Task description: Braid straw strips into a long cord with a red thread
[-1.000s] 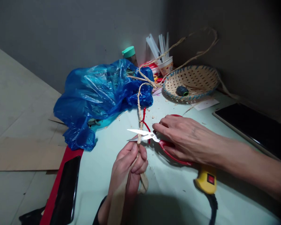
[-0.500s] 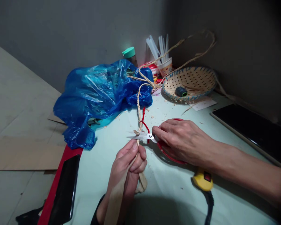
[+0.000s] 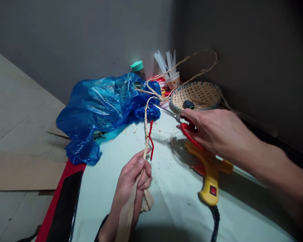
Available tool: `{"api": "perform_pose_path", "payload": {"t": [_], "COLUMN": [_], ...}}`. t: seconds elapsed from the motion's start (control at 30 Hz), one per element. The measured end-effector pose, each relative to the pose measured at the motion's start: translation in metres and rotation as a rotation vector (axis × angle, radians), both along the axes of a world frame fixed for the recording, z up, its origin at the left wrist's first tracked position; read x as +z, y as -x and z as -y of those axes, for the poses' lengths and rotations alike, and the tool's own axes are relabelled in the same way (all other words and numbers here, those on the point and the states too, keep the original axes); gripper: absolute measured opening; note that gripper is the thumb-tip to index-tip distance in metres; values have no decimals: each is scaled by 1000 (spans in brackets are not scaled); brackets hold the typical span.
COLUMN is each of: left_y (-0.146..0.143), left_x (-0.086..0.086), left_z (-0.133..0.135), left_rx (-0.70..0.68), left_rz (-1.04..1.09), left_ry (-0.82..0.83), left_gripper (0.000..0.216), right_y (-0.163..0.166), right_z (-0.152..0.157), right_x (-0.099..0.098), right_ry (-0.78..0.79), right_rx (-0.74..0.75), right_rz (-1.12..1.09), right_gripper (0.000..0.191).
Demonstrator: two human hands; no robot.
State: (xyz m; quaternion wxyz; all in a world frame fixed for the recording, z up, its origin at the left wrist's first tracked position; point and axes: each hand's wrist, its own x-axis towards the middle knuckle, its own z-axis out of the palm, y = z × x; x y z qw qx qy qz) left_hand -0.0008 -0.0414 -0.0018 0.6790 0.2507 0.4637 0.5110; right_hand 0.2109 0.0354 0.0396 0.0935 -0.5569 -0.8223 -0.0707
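My left hand (image 3: 133, 178) pinches a pale braided cord (image 3: 146, 134) where its plaited part meets wide flat strips (image 3: 127, 215) that hang below the fingers. A red fuzzy wire (image 3: 151, 139) is twisted round the cord just above that hand. Red-handled scissors (image 3: 189, 131) are in my right hand (image 3: 212, 129), raised over the table with the blades pointing left, apart from the cord. Beneath that hand lies a yellow glue gun (image 3: 210, 185), partly covered by it. The cord runs up and loops back beyond the blue bag.
A crumpled blue plastic bag (image 3: 106, 107) lies at the back left. Behind it stand a green-lidded bottle (image 3: 138, 69) and a paper cup (image 3: 173, 81) of glue sticks. A woven basket (image 3: 207, 95) holds a dark thread spool (image 3: 188, 104). A black phone (image 3: 65, 208) lies along the left table edge.
My right hand has lifted the scissors up and to the right, away from the cord. The small stub at the blades no longer shows, and more of the glue gun is uncovered.
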Motion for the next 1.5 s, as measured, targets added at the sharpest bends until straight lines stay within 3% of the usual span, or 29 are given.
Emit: {"api": "perform_pose_path", "payload": {"t": [0.1, 0.3, 0.43, 0.5, 0.63, 0.73, 0.87, 1.03, 1.13, 1.27, 1.4, 1.5], "left_y": [2, 7, 3, 1, -3, -6, -10, -13, -16, -17, -17, -23], "left_x": [1, 2, 5, 7, 6, 2, -2, -5, -4, 9, 30, 45], "left_z": [0, 4, 10, 12, 12, 14, 19, 25, 27, 33, 36, 26], "left_rx": [34, 44, 62, 42, -63, -138, -171, -186, -235, -316, -294, -213], "left_rz": [7, -46, -79, -121, -286, -591, -1043, -1305, -1401, -1426, -1331, -1107], "left_ry": [12, 37, 91, 93, 46, -68, -249, -390, -478, -536, -492, -382], "left_gripper": [23, 18, 30, 36, 44, 48, 41, 42, 32, 29, 29, 35], "right_y": [-18, -35, -36, -34, -30, -27, -28, -29, -29, -27, -28, -28], "right_z": [-9, -15, -18, -20, -20, -20, -23, -29, -31, -32, -27, -20], "right_x": [1, 6, 3, -3, -16, -17, -9, -6, -9, -5, 4, 9], "right_ry": [22, 32, 92, 121, 126, 109, 102, 48, 216, 542, 655, 718], "right_rx": [-103, -64, -49, -15, 1, -5, 58, 88, 102, 96, 92, 219], "right_rz": [83, -52, -54, -30, 53, 45, -186, -499, -790, -1128, -1216, -1266], "right_gripper": [8, 6, 1, 10, 18, 19, 20, 22, 19, 34, 36, 32]}}
